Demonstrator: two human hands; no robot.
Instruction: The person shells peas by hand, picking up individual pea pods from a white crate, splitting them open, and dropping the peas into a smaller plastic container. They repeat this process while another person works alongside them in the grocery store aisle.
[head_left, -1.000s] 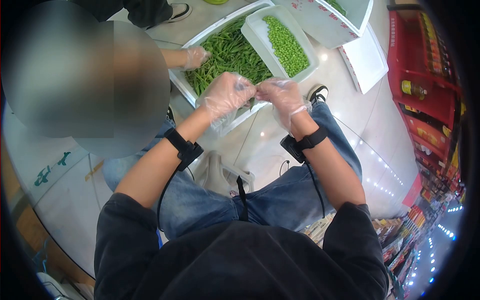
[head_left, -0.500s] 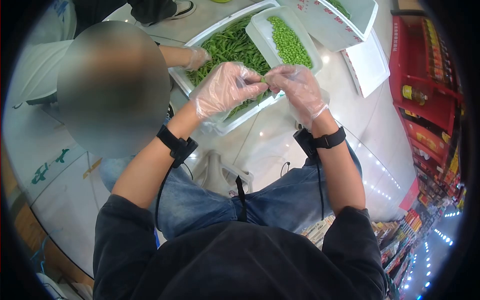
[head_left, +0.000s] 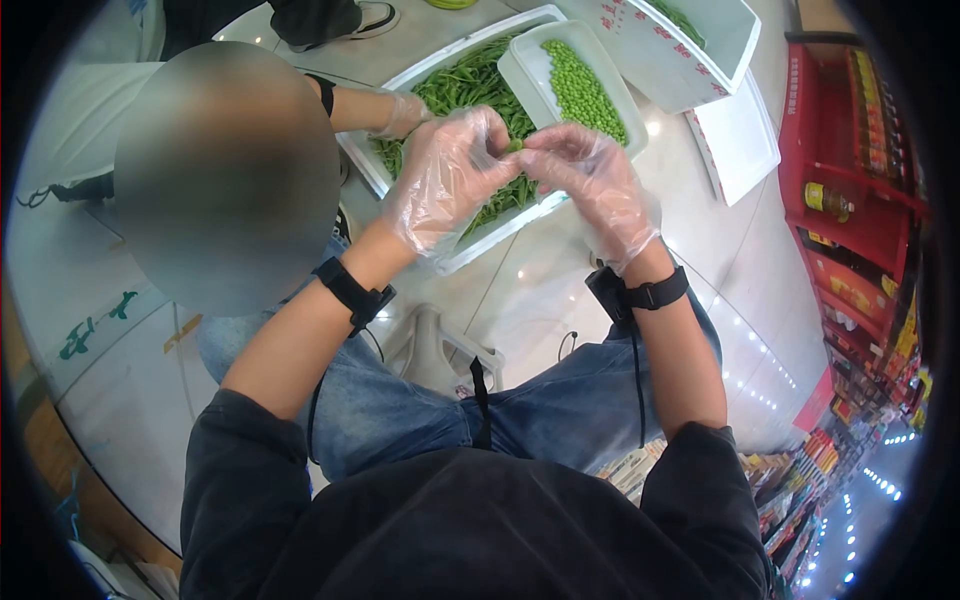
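Observation:
My left hand (head_left: 447, 175), in a clear plastic glove, pinches a small green pea pod (head_left: 515, 146) between thumb and fingers. My right hand (head_left: 592, 180), gloved the same way, meets it there with its fingertips closed at the pod's end. Both hands are held above the front edge of a white foam box (head_left: 463, 262) full of green pea pods (head_left: 465, 88). A translucent tub (head_left: 520, 72) of shelled peas (head_left: 582, 90) rests on the box's right side, just beyond my right hand. Whether a pea sits in my right fingertips is hidden.
At the left, another person's gloved hand (head_left: 404, 115) reaches into the same box. A tall white foam box (head_left: 668, 50) with red lettering stands at the back right, beside a white lid (head_left: 738, 145). Red store shelves (head_left: 855, 190) line the right side.
My left fingers have lifted and curled, and the pod has shifted slightly left and up. My right fingers have spread a little from their tighter pinch. The other person's hand has moved slightly.

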